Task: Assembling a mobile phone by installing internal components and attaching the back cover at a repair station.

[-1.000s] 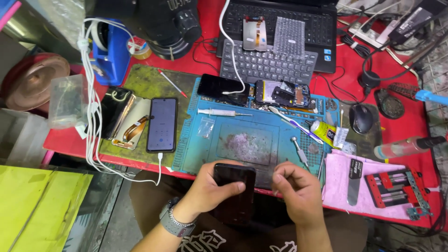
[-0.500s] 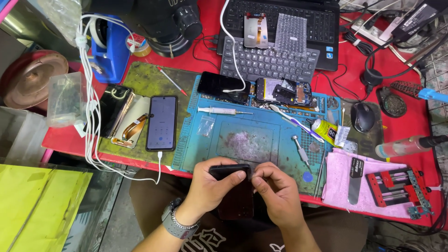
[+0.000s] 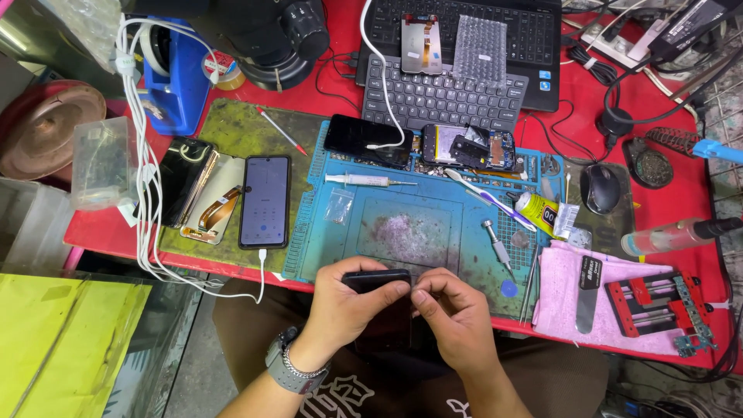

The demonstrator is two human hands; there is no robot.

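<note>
Both hands grip a dark phone (image 3: 377, 282) at the near edge of the red table (image 3: 665, 209) — left hand (image 3: 344, 306) steadying, right hand (image 3: 453, 313) pinching its top edge, apparently prying — steady, gentle force seems needed next.

Lit phone screen (image 3: 265, 201): rectangular, pale blue-grey, left of the blue mat. Dark phone screen (image 3: 366, 142): far edge of mat. Yellow glue tube (image 3: 537, 211) with black label: right of mat.
</note>
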